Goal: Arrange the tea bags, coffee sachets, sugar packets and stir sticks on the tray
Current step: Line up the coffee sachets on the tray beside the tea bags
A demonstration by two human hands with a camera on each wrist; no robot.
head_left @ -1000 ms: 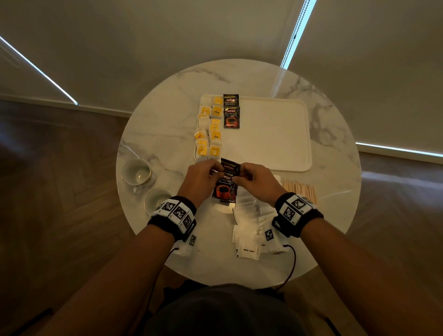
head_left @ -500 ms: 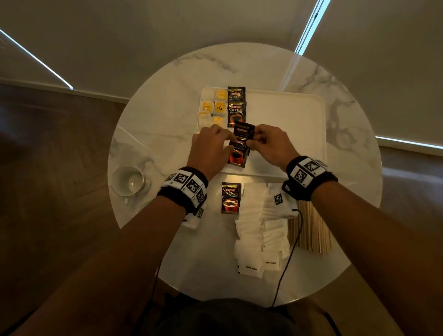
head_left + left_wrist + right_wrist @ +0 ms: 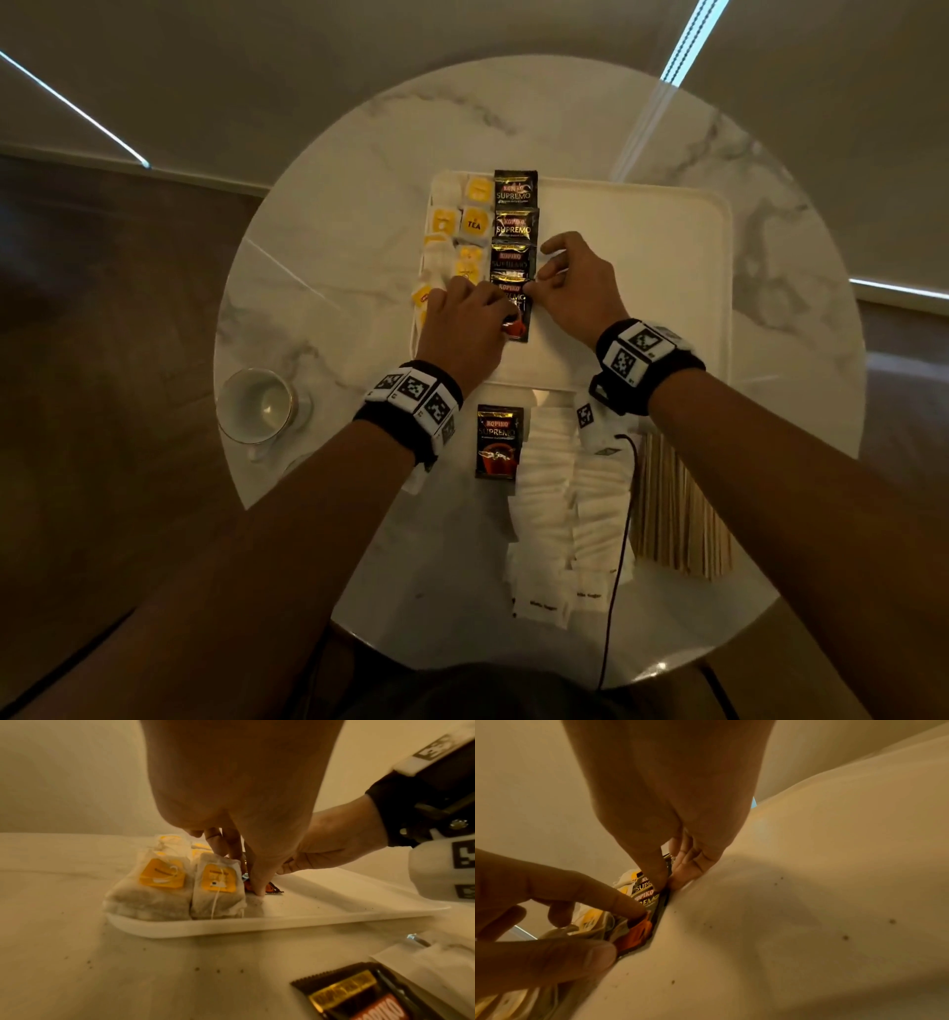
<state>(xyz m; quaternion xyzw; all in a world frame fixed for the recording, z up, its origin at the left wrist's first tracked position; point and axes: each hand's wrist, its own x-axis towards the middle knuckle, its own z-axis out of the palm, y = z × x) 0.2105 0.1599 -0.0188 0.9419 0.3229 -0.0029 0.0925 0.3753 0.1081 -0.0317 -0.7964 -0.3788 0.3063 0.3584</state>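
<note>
A white tray (image 3: 642, 267) holds two columns of yellow-tagged tea bags (image 3: 464, 226) along its left side, and beside them a column of black coffee sachets (image 3: 515, 223). My left hand (image 3: 493, 308) has its index tip on the nearest sachet (image 3: 518, 334) and its thumb at the near end. My right hand (image 3: 536, 288) pinches the right edge where this sachet overlaps the one behind (image 3: 511, 259). In the right wrist view the thumb and finger (image 3: 664, 882) meet on that edge. One more sachet (image 3: 498, 442) lies on the table.
White sugar packets (image 3: 560, 514) lie spread on the near table, with a bundle of wooden stir sticks (image 3: 678, 509) to their right. A cup (image 3: 257, 406) stands at the left edge of the round marble table (image 3: 334, 231). The tray's right part is bare.
Both hands carried two sachets forward from the near table onto the tray and lowered them into the coffee column. One sachet stayed behind on the table.
</note>
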